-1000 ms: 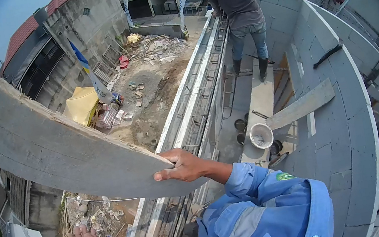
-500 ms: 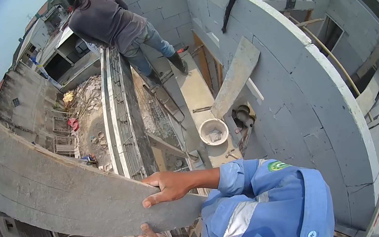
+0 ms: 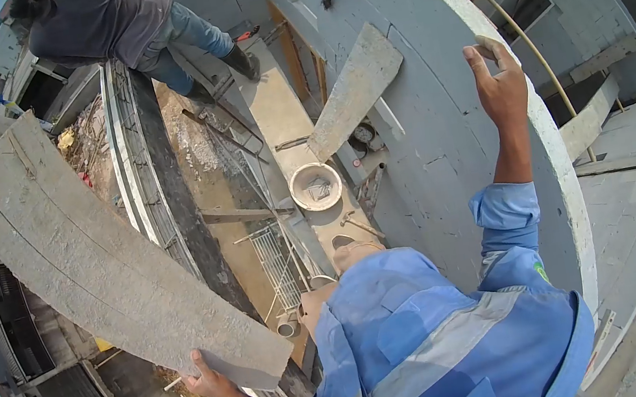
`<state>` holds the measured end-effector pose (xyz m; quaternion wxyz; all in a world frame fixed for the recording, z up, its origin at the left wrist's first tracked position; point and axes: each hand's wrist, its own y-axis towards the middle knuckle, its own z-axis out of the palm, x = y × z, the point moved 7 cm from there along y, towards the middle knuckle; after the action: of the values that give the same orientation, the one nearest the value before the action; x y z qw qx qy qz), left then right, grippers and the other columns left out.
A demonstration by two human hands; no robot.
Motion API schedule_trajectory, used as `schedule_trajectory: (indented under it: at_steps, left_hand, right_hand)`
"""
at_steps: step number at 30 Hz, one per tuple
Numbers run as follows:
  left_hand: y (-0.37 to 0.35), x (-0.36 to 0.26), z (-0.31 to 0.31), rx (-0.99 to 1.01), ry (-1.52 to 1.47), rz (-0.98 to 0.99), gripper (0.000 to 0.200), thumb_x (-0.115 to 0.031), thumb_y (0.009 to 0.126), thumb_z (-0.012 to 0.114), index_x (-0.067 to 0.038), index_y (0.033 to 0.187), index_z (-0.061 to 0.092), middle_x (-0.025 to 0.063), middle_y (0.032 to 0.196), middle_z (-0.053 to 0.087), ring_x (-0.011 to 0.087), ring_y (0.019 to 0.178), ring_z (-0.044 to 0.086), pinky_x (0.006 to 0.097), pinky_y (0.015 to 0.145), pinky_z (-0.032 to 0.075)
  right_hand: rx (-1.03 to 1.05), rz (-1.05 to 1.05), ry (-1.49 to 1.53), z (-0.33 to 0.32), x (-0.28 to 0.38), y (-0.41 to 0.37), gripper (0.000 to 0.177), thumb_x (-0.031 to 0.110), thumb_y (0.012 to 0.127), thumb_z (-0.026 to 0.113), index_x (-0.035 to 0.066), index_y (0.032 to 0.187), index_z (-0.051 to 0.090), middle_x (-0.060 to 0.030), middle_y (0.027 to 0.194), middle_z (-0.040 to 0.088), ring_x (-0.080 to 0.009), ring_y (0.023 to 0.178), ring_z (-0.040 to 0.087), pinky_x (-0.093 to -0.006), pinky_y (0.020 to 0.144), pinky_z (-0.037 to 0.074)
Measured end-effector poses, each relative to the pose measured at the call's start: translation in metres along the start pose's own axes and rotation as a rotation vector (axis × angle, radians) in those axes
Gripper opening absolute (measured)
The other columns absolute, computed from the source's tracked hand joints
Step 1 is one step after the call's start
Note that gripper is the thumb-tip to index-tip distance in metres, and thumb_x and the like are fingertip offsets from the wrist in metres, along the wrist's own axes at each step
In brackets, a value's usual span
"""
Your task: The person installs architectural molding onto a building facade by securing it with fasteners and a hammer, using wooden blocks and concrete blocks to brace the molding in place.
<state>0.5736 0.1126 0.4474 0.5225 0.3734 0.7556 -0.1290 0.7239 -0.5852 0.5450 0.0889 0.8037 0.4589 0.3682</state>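
Observation:
A long, grey, cement-stained wooden board (image 3: 122, 261) slants from the far left down toward my body, its flat face turned up. My left hand (image 3: 212, 379) grips the lower edge near the close end, thumb on top and fingers hidden beneath. The board overlaps the beam formwork (image 3: 151, 157) in this view. Away to the right, my right hand (image 3: 500, 85) is raised in front of the top edge of the grey block wall (image 3: 449, 138), thumb and fingers apart and nothing between them.
Below me a narrow scaffold plank (image 3: 275, 102) carries a round bucket (image 3: 315, 187) and a hammer (image 3: 361, 226). Another board (image 3: 359, 89) leans on the wall. A co-worker (image 3: 111, 24) in boots stands at the far end. On the left, ground lies far below.
My right hand has let go of the board and swung up to the right, over by the wall. The board, still in my left hand, has tilted more steeply, and the view has shifted.

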Motion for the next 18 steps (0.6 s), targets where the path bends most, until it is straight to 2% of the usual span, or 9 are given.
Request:
schedule_trajectory:
  at_steps: [2, 4, 5, 8, 10, 11, 14, 18]
  left_hand:
    - [0.002, 0.012, 0.005, 0.059, 0.117, -0.05, 0.051, -0.031, 0.088, 0.076, 0.007, 0.119, 0.061, 0.0136, 0.108, 0.066, 0.0209, 0.092, 0.061, 0.035, 0.082, 0.05]
    - [0.002, 0.034, 0.01, 0.1, 0.224, -0.1, 0.051, -0.031, 0.088, 0.076, 0.007, 0.118, 0.062, 0.0143, 0.109, 0.067, 0.0218, 0.093, 0.062, 0.035, 0.083, 0.05]
    - [-0.001, 0.05, 0.012, 0.139, 0.28, -0.111, 0.052, -0.032, 0.087, 0.077, 0.007, 0.118, 0.062, 0.0151, 0.109, 0.067, 0.0224, 0.094, 0.062, 0.0352, 0.084, 0.05]
    - [-0.014, 0.083, 0.013, 0.202, 0.301, -0.25, 0.059, -0.036, 0.085, 0.078, 0.01, 0.119, 0.062, 0.0183, 0.112, 0.067, 0.026, 0.097, 0.063, 0.037, 0.089, 0.049]
    - [-0.02, 0.115, 0.009, 0.255, 0.344, -0.281, 0.065, -0.037, 0.083, 0.079, 0.012, 0.122, 0.061, 0.0207, 0.115, 0.066, 0.0291, 0.101, 0.062, 0.0383, 0.094, 0.047]
    - [-0.024, 0.125, 0.005, 0.259, 0.399, -0.301, 0.07, -0.038, 0.082, 0.079, 0.014, 0.123, 0.059, 0.0242, 0.117, 0.066, 0.0327, 0.106, 0.062, 0.0389, 0.098, 0.046]
    - [-0.042, 0.166, -0.012, 0.2, 0.58, -0.376, 0.074, -0.04, 0.081, 0.079, 0.017, 0.122, 0.058, 0.0271, 0.117, 0.065, 0.0356, 0.109, 0.061, 0.0397, 0.099, 0.045]
    - [-0.059, 0.153, -0.003, 0.308, 0.528, -0.436, 0.084, -0.046, 0.079, 0.08, 0.022, 0.122, 0.055, 0.0317, 0.119, 0.063, 0.0394, 0.112, 0.06, 0.0431, 0.102, 0.043]
  right_hand:
    - [-0.008, 0.069, -0.239, -0.016, -0.034, 0.009, 0.052, 0.048, 0.093, 0.064, 0.008, 0.125, 0.065, -0.0145, 0.117, 0.069, -0.0312, 0.117, 0.06, -0.0427, 0.098, 0.048]
    - [0.015, 0.051, -0.441, -0.015, -0.072, 0.012, 0.054, 0.049, 0.092, 0.064, 0.01, 0.129, 0.063, -0.0148, 0.123, 0.064, -0.032, 0.118, 0.058, -0.0438, 0.098, 0.048]
    - [0.035, 0.039, -0.44, -0.011, -0.081, 0.009, 0.054, 0.049, 0.092, 0.064, 0.01, 0.129, 0.063, -0.0148, 0.123, 0.064, -0.032, 0.118, 0.058, -0.0438, 0.098, 0.048]
    - [-0.028, -0.067, -0.579, -0.006, -0.078, 0.004, 0.057, 0.052, 0.092, 0.064, 0.012, 0.133, 0.06, -0.0141, 0.127, 0.059, -0.0324, 0.118, 0.058, -0.0438, 0.098, 0.048]
    - [-0.017, -0.012, -0.715, -0.003, -0.069, 0.005, 0.06, 0.054, 0.091, 0.064, 0.014, 0.135, 0.058, -0.0118, 0.129, 0.056, -0.0317, 0.119, 0.058, -0.0433, 0.098, 0.049]
    - [-0.009, -0.019, -0.747, 0.0, -0.07, 0.005, 0.062, 0.055, 0.09, 0.064, 0.014, 0.136, 0.057, -0.0125, 0.13, 0.056, -0.0311, 0.12, 0.058, -0.0435, 0.097, 0.05]
    - [-0.015, -0.036, -0.82, 0.001, -0.061, 0.004, 0.063, 0.056, 0.09, 0.064, 0.015, 0.138, 0.056, -0.013, 0.131, 0.055, -0.0307, 0.119, 0.058, -0.0434, 0.096, 0.051]
    - [0.0, -0.044, -0.891, 0.006, -0.063, 0.005, 0.067, 0.058, 0.089, 0.064, 0.016, 0.14, 0.053, -0.0131, 0.132, 0.054, -0.0315, 0.119, 0.058, -0.0435, 0.096, 0.051]
